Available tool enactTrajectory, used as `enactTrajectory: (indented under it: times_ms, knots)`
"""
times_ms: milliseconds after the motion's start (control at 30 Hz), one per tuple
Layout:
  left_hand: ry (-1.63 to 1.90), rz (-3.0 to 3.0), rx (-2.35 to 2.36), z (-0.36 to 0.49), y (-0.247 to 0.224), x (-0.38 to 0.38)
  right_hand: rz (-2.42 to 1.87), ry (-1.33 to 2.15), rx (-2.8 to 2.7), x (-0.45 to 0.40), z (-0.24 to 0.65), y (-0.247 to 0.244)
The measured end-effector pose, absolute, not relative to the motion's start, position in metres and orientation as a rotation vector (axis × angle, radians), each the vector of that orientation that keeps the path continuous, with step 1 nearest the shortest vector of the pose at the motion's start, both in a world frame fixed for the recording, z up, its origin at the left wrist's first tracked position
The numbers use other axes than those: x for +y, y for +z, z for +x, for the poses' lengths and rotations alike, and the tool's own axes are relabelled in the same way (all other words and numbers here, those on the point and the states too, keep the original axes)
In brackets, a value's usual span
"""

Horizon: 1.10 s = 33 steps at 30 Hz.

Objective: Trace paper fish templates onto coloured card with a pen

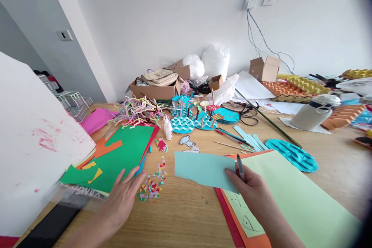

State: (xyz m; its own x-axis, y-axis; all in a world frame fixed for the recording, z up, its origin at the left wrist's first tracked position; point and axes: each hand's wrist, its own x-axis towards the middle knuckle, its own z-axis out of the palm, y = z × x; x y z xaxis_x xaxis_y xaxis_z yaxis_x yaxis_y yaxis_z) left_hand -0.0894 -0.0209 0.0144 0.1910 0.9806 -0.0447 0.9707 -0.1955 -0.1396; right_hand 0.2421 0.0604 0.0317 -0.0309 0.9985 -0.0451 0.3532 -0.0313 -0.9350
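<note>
My right hand (pixel 247 180) grips a light blue sheet of paper (pixel 203 168) by its right end, and a dark pen (pixel 240 167) stands up between the same fingers. The sheet's lower edge is uneven. My left hand (pixel 126 188) hovers or rests at the green paper (pixel 122 155), fingers outstretched and nothing in them; whether it touches cannot be told. Colourful paper bits (pixel 152 186) lie just right of it. Under my right forearm is a stack topped by pale green paper (pixel 290 193), with a smaller piece bearing drawn fish shapes (pixel 247 215).
Behind are a glue bottle (pixel 167 128), a red paper fish (pixel 161 144), grey fish cutouts (pixel 188 142) and blue wavy discs (pixel 182 124) with paper fish on stems. Pipe cleaners (pixel 139 110) heap at left. A blue crinkled oval (pixel 292 155) and a pale flask (pixel 315 112) stand right.
</note>
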Motion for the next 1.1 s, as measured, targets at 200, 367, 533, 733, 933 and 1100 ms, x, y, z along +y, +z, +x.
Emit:
enactTrajectory:
  times_ms: [200, 367, 533, 733, 933, 1100]
  knots:
    - [0.230, -2.366, -1.908, -0.091, 0.019, 0.018, -1.412, 1.105, -1.529, 0.065, 0.240, 0.032]
    - [0.266, -2.318, -1.879, -0.096, 0.011, 0.016, -1.400, 1.107, -1.523, 0.066, 0.239, 0.026]
    - [0.173, -2.307, -1.864, -0.101, 0.009, 0.011, -1.416, 1.083, -1.492, 0.068, 0.239, 0.022]
    - [-0.158, -2.341, -1.854, -0.120, -0.003, 0.014, -1.390, 1.102, -1.480, 0.068, 0.240, 0.019]
    - [-0.170, -2.326, -1.918, -0.129, -0.011, 0.012, -1.416, 1.109, -1.496, 0.068, 0.241, 0.016]
    - [0.096, -2.170, -2.059, -0.115, -0.007, 0.005, -1.416, 1.093, -1.486, 0.068, 0.241, 0.016]
